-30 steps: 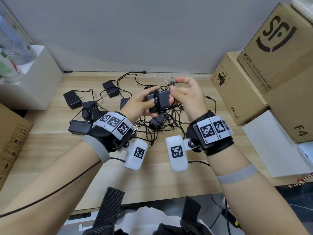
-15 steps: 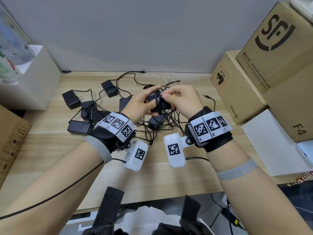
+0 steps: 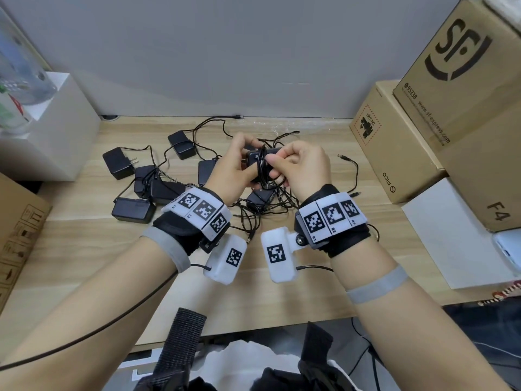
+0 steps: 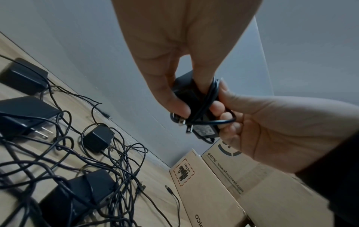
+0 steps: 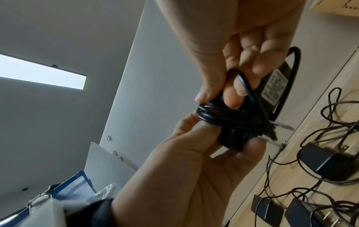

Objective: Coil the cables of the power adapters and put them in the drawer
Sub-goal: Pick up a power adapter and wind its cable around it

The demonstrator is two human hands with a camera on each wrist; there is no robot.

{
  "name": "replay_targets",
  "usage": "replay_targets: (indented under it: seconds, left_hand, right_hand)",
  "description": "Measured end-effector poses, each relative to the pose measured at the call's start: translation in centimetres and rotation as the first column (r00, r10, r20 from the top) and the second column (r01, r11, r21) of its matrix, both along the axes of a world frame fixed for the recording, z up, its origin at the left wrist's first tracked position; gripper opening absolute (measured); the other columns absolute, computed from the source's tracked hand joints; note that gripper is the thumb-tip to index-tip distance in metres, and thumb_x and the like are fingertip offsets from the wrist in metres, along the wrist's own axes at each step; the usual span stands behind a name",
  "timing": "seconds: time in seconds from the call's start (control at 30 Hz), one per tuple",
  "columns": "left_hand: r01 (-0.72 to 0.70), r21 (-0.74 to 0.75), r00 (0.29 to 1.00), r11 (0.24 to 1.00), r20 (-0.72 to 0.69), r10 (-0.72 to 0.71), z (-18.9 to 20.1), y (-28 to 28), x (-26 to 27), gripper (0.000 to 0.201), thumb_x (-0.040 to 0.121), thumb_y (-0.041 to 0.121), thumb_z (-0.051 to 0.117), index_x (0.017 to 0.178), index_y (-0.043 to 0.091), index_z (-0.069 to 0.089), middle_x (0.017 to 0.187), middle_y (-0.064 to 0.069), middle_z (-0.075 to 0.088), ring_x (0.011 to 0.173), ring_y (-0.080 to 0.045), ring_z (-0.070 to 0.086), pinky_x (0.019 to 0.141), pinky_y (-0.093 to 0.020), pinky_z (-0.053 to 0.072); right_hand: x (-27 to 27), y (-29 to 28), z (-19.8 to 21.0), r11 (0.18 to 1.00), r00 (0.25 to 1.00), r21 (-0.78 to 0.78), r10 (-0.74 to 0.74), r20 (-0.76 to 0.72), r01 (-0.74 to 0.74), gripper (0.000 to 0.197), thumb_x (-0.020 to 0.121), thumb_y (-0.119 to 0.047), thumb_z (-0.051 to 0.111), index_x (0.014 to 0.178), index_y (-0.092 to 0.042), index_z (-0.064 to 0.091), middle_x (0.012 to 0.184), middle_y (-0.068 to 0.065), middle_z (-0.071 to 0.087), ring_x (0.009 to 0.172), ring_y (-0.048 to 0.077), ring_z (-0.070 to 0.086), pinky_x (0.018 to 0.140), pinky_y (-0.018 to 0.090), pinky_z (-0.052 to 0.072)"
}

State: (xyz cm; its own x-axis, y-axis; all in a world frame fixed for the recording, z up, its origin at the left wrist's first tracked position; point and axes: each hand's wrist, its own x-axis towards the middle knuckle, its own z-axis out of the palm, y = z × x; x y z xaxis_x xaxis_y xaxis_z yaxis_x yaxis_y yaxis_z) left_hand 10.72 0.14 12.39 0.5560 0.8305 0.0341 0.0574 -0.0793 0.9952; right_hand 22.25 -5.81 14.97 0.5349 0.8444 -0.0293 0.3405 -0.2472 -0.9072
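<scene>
The left hand (image 3: 231,167) grips a black adapter (image 3: 255,159) above the table (image 3: 282,300). The right hand (image 3: 304,167) pinches its wound cable (image 3: 262,167).

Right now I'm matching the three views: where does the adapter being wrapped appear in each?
Head: held adapter at upper centre, between left hand and right hand.
Left wrist: centre-right, label and prongs showing.
Right wrist: centre-right, cable coiled round it.
Shared landmark: wooden table.
</scene>
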Motion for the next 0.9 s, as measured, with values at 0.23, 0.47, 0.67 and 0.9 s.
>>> replay_targets:
  seconds: [0.23, 0.47, 0.67, 0.9]
  left_hand:
    - [-0.058, 0.019, 0.998, 0.998, -0.018, 0.058, -0.1, 0.4, 0.1, 0.022, 0.091, 0.002, 0.051, 0.105, 0.018, 0.046, 0.086, 0.005, 0.053, 0.071, -0.013, 0.058, 0.052, -0.017, 0.052]
    - [-0.026, 0.105, 0.995, 0.994, -0.095, 0.036, -0.7, 0.4, 0.0, 0.021, 0.09, 0.009, 0.056, 0.097, 0.028, 0.05, 0.108, -0.006, 0.05, 0.067, -0.016, 0.057, 0.04, -0.021, 0.046]
    - [-0.032, 0.076, 0.998, 0.997, -0.059, 0.037, -0.7, 0.5, -0.4, 0.027, 0.089, 0.004, 0.055, 0.086, 0.03, 0.053, 0.085, 0.008, 0.057, 0.061, -0.015, 0.052, 0.039, -0.019, 0.039]
    - [0.097, 0.182, 0.992, 0.978, -0.092, -0.081, 0.1, -0.4, 0.2, 0.023, 0.085, 0.003, 0.052, 0.087, 0.026, 0.054, 0.088, 0.002, 0.062, 0.07, -0.009, 0.058, 0.059, -0.018, 0.048]
  right_hand:
    - [-0.2, -0.2, -0.1, 0.996, 0.995, -0.011, 0.087, -0.04, -0.087, 0.013, 0.083, 0.001, 0.061, 0.088, -0.011, 0.064, 0.067, -0.005, 0.056, 0.055, 0.008, 0.054, 0.064, 0.024, 0.052]
    - [-0.4, 0.1, -0.5, 0.995, 0.998, 0.077, -0.06, 0.005, 0.059, 0.023, 0.077, -0.005, 0.07, 0.07, -0.025, 0.059, 0.067, -0.009, 0.058, 0.062, 0.007, 0.056, 0.075, 0.029, 0.054]
    - [0.4, 0.1, -0.4, 0.997, 0.992, 0.078, -0.001, 0.126, -0.009, 0.026, 0.072, -0.018, 0.076, 0.069, -0.028, 0.052, 0.065, -0.011, 0.06, 0.058, -0.002, 0.051, 0.062, 0.014, 0.041]
    - [0.9, 0.4, 0.0, 0.954, 0.958, -0.145, 0.241, -0.154, -0.263, 0.032, 0.082, -0.049, 0.061, 0.093, -0.019, 0.065, 0.087, -0.002, 0.065, 0.083, 0.012, 0.063, 0.082, 0.027, 0.05]
